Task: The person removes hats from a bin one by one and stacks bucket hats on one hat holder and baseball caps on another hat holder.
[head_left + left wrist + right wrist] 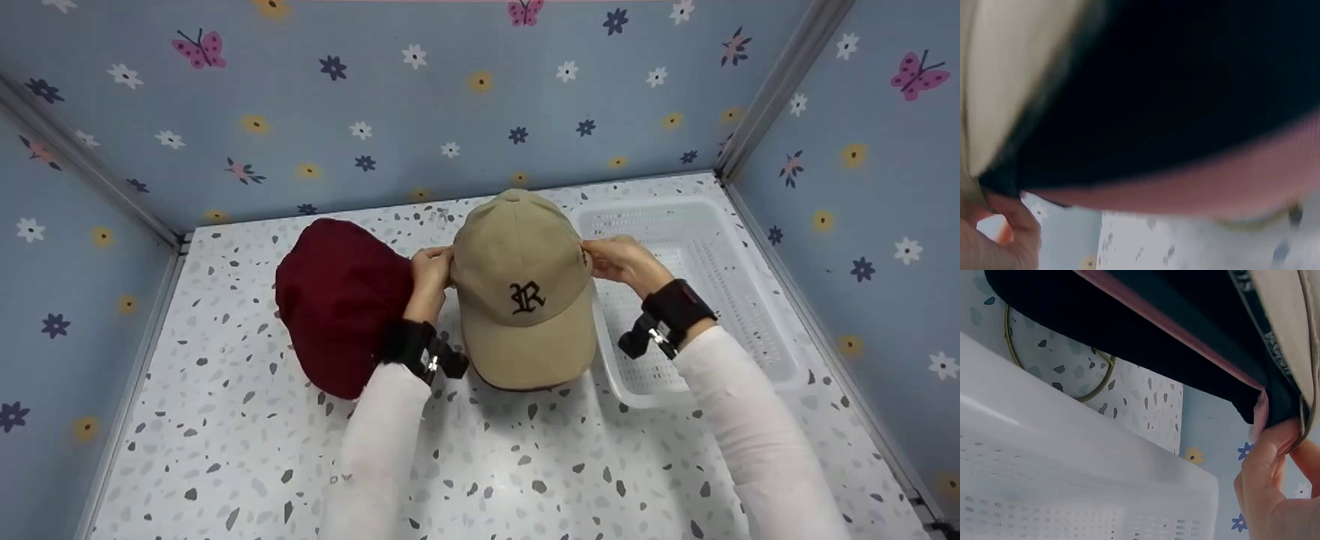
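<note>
A tan baseball cap (pixel 517 247) with a dark letter on its front is held by both hands in the middle of the head view, brim toward me. My left hand (pixel 431 277) pinches its left edge. On the opposite edge, my right hand (pixel 626 262) grips the rim between thumb and fingers. Beneath the tan cap, the right wrist view shows dark cloth (pixel 1084 337) and a pink edge (pixel 1174 333), apparently more caps nested inside. Close to my left forearm is a dark red cap (pixel 337 300), partly covered by the wrist strap.
To the right stands a white perforated plastic basket (pixel 652 400), its left rim beside the tan cap. A thin gold ring (pixel 1008 334) shows below the caps in the right wrist view. Flowered panels (pixel 420 97) enclose the speckled table (pixel 247 435) at the back and sides.
</note>
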`<state>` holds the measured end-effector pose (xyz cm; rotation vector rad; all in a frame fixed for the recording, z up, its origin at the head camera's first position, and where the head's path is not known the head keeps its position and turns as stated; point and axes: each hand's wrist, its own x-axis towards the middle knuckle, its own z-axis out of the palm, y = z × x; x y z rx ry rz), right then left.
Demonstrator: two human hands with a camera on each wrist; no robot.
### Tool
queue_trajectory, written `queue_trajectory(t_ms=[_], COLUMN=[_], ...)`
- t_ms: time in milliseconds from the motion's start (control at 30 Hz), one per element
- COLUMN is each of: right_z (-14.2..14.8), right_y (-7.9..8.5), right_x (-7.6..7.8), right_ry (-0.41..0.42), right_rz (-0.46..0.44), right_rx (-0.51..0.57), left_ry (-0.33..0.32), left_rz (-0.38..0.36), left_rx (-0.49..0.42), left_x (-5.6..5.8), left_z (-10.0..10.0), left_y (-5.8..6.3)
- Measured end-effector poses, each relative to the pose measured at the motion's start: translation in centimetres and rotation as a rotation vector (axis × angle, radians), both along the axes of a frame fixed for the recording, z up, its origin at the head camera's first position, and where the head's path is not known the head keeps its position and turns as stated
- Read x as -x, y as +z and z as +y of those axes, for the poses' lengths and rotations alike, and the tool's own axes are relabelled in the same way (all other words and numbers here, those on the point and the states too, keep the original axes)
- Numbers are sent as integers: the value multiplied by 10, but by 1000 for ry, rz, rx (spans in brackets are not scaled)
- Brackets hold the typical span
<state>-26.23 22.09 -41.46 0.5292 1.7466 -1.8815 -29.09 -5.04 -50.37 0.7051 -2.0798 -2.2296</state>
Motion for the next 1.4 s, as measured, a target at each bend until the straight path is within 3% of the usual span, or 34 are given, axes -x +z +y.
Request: queue_trajectory(t_ms=[133,267,367,533,700,1000,1400], right_z=[1,5,8,11,11,4,1], right_y=[3,-3,-6,-10,-12,-18,-25], right_x=[-9,-15,-25,-40,-47,-51,-55], right_ry=[-33,-71,-72,1,47,61,64], right_rz=[1,-1,-3,35,81,111,159], right_rx=[67,146,170,194,144,92,39], left_ry=[57,57,59,55,18,22,4], left_rz=[-58,-26,-8,-1,-17,8,10], left_rx=[-113,-234,-268,-285,-271,-310,-226], left_x=[-46,-74,-84,-98,-110,-109,-108], left_z=[8,11,10,10,12,14,13], left_y=[55,74,68,56,52,42,37])
